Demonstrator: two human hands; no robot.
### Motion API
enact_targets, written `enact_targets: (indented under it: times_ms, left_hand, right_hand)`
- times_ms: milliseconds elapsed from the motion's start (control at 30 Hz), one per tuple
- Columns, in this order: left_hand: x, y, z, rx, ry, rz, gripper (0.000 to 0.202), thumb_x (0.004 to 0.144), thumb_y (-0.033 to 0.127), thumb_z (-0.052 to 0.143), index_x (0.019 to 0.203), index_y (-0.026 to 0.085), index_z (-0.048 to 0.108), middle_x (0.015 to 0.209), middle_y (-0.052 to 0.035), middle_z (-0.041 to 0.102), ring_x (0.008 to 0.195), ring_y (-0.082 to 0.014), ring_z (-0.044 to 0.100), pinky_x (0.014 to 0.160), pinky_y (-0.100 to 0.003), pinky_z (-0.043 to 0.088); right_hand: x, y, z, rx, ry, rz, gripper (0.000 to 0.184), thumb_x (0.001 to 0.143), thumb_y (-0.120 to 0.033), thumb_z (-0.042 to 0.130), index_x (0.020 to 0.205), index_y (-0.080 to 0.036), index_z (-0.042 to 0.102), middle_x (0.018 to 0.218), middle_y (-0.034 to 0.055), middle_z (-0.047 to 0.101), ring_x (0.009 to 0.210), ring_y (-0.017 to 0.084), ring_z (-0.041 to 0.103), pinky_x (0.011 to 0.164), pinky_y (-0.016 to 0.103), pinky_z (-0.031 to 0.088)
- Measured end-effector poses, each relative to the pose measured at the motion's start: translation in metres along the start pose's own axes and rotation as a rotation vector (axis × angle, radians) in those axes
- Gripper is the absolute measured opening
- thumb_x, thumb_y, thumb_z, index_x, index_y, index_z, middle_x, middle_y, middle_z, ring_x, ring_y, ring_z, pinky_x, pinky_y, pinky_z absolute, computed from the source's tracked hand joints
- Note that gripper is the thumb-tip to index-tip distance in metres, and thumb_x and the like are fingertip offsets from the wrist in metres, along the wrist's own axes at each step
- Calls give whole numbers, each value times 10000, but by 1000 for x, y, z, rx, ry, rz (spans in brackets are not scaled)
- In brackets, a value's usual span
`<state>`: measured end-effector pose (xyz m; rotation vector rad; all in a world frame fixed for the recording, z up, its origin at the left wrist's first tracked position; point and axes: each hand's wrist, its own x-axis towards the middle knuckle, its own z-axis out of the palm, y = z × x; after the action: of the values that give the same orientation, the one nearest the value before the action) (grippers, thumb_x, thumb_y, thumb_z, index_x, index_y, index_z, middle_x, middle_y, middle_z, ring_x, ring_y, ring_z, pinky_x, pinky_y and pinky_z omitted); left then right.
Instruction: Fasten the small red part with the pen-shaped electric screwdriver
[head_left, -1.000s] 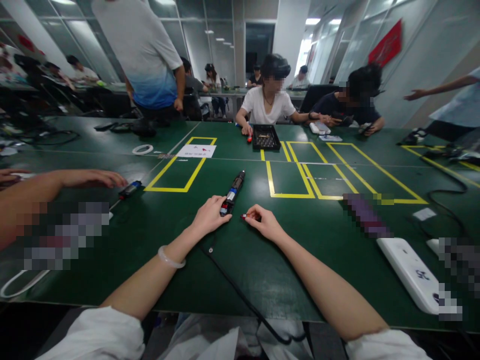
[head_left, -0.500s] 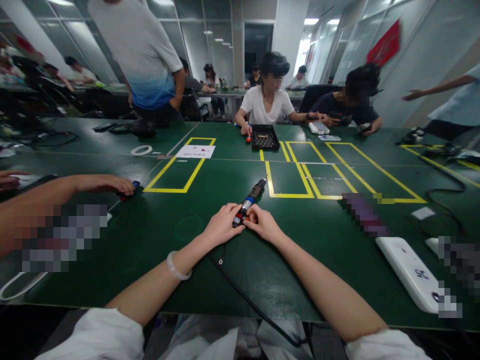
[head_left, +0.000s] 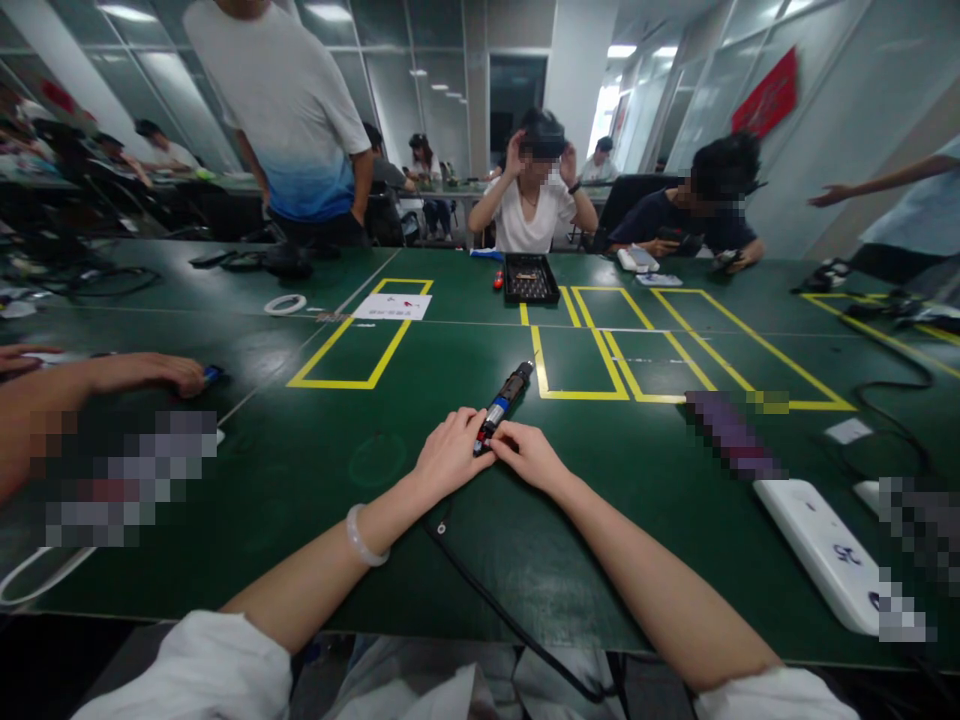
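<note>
A slim device [head_left: 508, 395] with a dark casing, a blue and silver middle and a metal tip lies at a slant on the green table. Its tip points away from me to the right. My left hand [head_left: 452, 450] is closed on the near end from the left, fingers along its side. My right hand [head_left: 529, 453] has thumb and forefinger pinched together at the same end, where a bit of red shows. Whatever is between those fingertips is hidden. A black cable [head_left: 487, 590] runs from beneath my left wrist to the table edge.
A black tray [head_left: 531, 298] of small parts stands ahead near a seated co-worker. On the right lie a white power bank [head_left: 814, 555] and a dark, blurred-out phone-like object [head_left: 731, 432]. A neighbour's hand [head_left: 176, 375] is at left. Yellow tape [head_left: 330, 384] marks the table.
My right fingers have closed in at the device's near end. The neighbour's hand slid left with a small blue thing. The co-worker opposite raised both hands to their headset.
</note>
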<state>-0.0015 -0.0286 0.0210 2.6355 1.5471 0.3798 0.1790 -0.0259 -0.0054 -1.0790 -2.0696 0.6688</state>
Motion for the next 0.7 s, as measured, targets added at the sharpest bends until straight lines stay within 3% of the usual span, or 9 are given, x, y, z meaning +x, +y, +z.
enact_targets:
  times_ms: [200, 300, 400, 533, 700]
  left_hand:
    - [2, -5, 2, -15, -26, -31, 545, 886, 419, 508, 1382, 221, 398, 1234, -116, 493, 1089, -255, 506, 857, -364, 483]
    - [2, -15, 1, -6, -26, -47, 551, 896, 450, 495, 1391, 232, 392, 1248, -112, 488, 1099, -256, 504, 845, -356, 485]
    - [3, -31, -1, 14, -18, -92, 562, 897, 486, 487, 1388, 224, 404, 1258, -119, 488, 1099, -261, 507, 850, -354, 480]
    - [5, -69, -5, 56, -12, -209, 592, 892, 537, 460, 1383, 209, 424, 1278, -132, 484, 1126, -277, 501, 878, -363, 469]
    - [6, -136, -16, 106, -28, -393, 642, 890, 571, 402, 1391, 172, 422, 1329, -152, 453, 1210, -315, 458, 948, -410, 440]
  right_hand:
    - [-1, -4, 0, -105, 1, -24, 96, 931, -263, 535, 941, -200, 607, 834, 20, 648, 749, 156, 575, 739, 266, 389]
    - [-2, -1, 0, -105, -1, 1, 155, 934, -286, 541, 1054, -204, 596, 815, 10, 649, 735, 154, 579, 754, 277, 390]
    - [-3, 2, -1, -98, -7, 14, 162, 940, -301, 534, 1050, -201, 600, 807, 8, 644, 746, 155, 578, 754, 279, 386]
    - [-4, 3, -2, -98, -6, 18, 159, 942, -308, 534, 1025, -195, 610, 809, 10, 640, 753, 153, 570, 753, 282, 379]
    - [-4, 3, -4, -98, -25, 14, 146, 937, -311, 545, 973, -191, 621, 794, 8, 635, 750, 148, 560, 745, 283, 375]
